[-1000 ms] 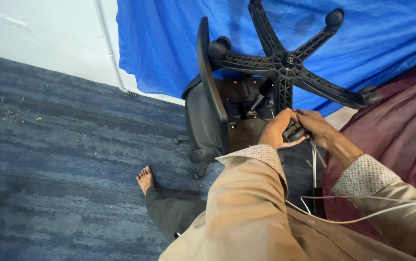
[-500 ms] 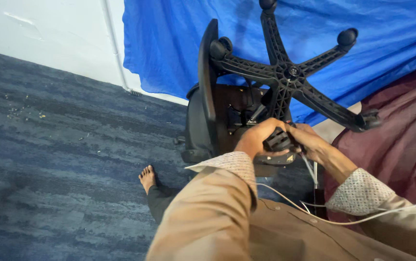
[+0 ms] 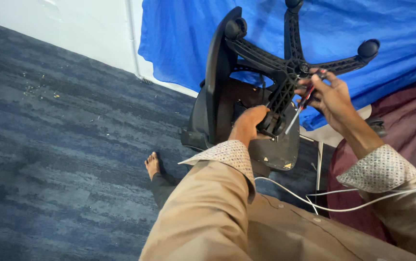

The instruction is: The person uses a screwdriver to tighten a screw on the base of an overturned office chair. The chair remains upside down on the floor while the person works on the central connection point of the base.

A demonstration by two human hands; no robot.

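The office chair (image 3: 227,106) lies tipped on its side on the blue carpet floor (image 3: 58,145). Its black star-shaped base (image 3: 290,58) with wheels sticks up in front of a blue cloth (image 3: 387,19) that hangs behind it. The underside of the seat faces the person.

The left hand (image 3: 249,123) reaches under the seat. Its fingers are curled around a black part right where the base post meets the seat plate, and they hold it tight.

The right hand (image 3: 331,96) is up higher, near the middle of the star base. Its fingers are closed around a screwdriver (image 3: 299,108) with a red and black handle. The thin metal end slants down toward the black part by the left hand.

Both arms wear tan sleeves with dotted cuffs. A white cable (image 3: 314,200) runs across the person's lap. A bare foot (image 3: 152,165) rests on the carpet just beside the chair. A dark red cloth (image 3: 411,130) lies to the right.
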